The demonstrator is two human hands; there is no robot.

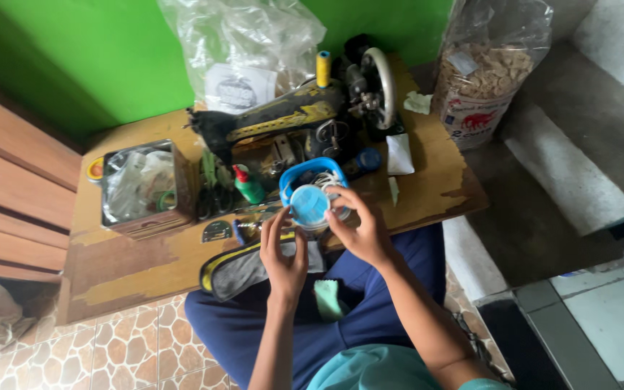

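Tin [142, 189] left of sewing machine [294, 115] — on table [131, 260]

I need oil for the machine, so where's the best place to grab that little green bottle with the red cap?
Grip the green bottle around its body, just below the red cap, coming from above. It stands roughly upright, crowded by scissors on one side and the blue container on the other, so only the top looks free.

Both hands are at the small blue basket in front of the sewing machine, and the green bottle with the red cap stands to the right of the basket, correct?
Not quite. In the head view the green bottle with the red cap stands to the left of the small blue basket, not the right. The rest holds: the left hand and right hand are at the basket, in front of the sewing machine.
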